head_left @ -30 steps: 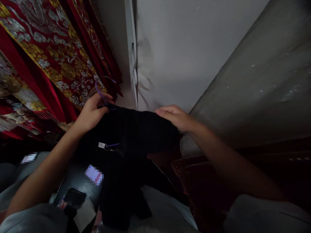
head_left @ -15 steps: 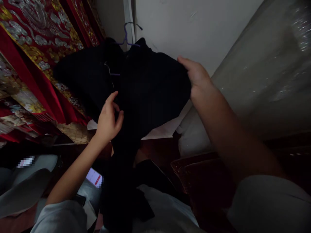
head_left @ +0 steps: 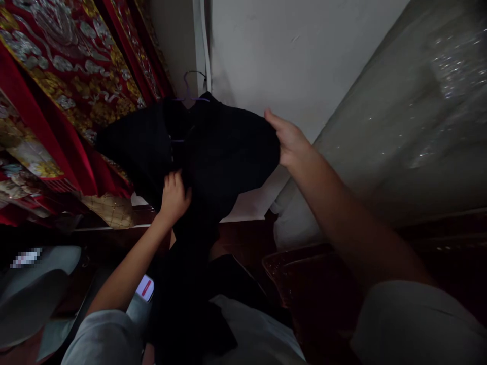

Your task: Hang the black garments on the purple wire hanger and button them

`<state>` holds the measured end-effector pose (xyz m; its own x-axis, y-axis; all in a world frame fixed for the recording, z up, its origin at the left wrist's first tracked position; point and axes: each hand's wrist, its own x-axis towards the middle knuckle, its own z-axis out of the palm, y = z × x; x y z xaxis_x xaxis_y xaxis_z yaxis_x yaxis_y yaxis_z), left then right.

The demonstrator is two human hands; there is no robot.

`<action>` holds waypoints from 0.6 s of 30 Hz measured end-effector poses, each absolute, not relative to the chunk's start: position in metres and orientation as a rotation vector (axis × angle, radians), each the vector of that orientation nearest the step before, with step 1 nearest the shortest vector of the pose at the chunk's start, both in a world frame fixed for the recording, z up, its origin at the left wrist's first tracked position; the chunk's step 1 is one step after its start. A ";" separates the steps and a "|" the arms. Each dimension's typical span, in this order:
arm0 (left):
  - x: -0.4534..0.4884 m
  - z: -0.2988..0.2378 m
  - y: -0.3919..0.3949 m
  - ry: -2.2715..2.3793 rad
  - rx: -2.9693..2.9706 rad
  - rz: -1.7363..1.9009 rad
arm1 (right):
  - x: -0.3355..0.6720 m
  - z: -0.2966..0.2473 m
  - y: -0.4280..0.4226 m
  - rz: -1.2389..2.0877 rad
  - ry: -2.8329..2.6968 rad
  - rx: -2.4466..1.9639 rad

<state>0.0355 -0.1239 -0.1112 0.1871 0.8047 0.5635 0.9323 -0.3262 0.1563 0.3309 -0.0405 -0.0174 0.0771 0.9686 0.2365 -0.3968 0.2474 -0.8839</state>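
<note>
A black top (head_left: 232,152) with an open front hangs on a thin purple hanger (head_left: 187,91). My left hand (head_left: 175,195) is at the front opening of the top, fingers curled against the cloth and closed on its edge. My right hand (head_left: 291,142) grips the shoulder end on the right, thumb up and fingers behind the cloth. The lower part of the top falls dark toward my lap, where its outline is hard to make out.
Red garments with gold and silver embroidery (head_left: 114,96) hang at the left. A pale wall (head_left: 281,56) stands behind the top. Clear plastic sheeting (head_left: 399,126) covers something at the right. A lit phone (head_left: 145,288) lies by my left forearm, near a dark red carved edge (head_left: 281,274).
The top and hanger sit lower in view, and both hands have come down with them. My left hand's fingers have gone from loosely spread to curled on the front edge.
</note>
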 end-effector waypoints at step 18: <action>0.064 -0.154 -0.189 -1.468 -2.621 -0.854 | 0.354 -0.046 -0.073 1.276 -0.722 -1.038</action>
